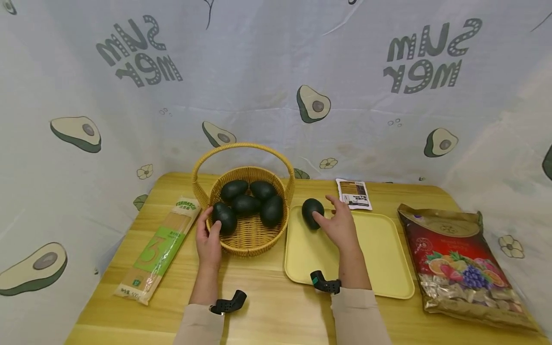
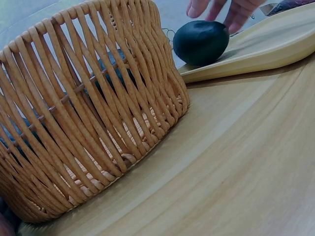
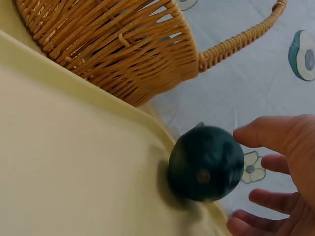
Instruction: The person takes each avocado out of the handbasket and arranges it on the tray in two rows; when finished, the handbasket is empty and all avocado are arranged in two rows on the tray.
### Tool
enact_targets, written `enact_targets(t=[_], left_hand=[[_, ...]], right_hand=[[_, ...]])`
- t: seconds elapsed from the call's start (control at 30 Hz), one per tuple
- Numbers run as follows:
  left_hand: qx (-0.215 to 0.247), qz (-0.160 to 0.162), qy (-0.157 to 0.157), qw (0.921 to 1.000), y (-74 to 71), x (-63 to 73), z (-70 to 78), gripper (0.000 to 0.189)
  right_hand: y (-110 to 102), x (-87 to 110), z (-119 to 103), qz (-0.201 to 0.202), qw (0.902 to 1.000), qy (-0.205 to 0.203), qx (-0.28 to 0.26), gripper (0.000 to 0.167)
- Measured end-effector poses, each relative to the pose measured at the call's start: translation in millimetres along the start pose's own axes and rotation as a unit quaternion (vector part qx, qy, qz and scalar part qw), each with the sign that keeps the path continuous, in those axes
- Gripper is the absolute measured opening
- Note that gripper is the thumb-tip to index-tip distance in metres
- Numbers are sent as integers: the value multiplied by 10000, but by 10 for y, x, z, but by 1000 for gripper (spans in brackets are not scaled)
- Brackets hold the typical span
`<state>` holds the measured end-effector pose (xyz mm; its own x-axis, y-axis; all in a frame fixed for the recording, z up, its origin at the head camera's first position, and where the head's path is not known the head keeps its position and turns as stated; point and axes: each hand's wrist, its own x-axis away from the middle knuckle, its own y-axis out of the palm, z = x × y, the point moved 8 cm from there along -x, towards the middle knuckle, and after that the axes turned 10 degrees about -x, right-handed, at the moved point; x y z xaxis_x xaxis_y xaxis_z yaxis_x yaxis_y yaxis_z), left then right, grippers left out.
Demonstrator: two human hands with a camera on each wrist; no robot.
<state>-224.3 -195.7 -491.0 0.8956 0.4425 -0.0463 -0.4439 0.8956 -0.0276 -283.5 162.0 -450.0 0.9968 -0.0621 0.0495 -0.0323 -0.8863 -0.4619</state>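
Observation:
A round wicker basket (image 1: 247,249) with a tall arched handle holds several dark green avocados (image 1: 246,204). My left hand (image 1: 209,242) grips its left rim, thumb on the inner side by one avocado and fingers along the outside. On the left part of a pale yellow tray (image 1: 379,254) rests a single dark avocado (image 1: 312,213). Beside it is my right hand (image 1: 340,227), fingers spread and thumb at the fruit's side; in the right wrist view the fingers (image 3: 270,199) are not wrapped round this avocado (image 3: 206,164).
Left of the basket lies a pack of noodles (image 1: 159,251) with a green label. A small flat packet (image 1: 353,194) sits behind the tray. To the tray's right is a large red and gold bag (image 1: 465,268) with fruit pictures. A printed cloth (image 1: 258,72) hangs behind the table.

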Motion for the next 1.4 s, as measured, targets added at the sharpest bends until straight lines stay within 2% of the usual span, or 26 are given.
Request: enact_targets(t=[0.17,0.5,0.87,1.4], left_hand=[[-7,-14,2,10000,10,-7,-1,45],[-5,22,12,10000,11,-18,-4,45],[67,68,-3,10000,16,-23,3,45],[50,42,-72,10000,7,-12,-17,45]], right_hand=[[168,-34,70,-396,9983,105,-404,73],[390,-53,34,-480,9977,0,-476,68],[338,-56,16,-392,9990,-61,-201,69],[322,-42,-15,-430,9988,-73,-201,70]])
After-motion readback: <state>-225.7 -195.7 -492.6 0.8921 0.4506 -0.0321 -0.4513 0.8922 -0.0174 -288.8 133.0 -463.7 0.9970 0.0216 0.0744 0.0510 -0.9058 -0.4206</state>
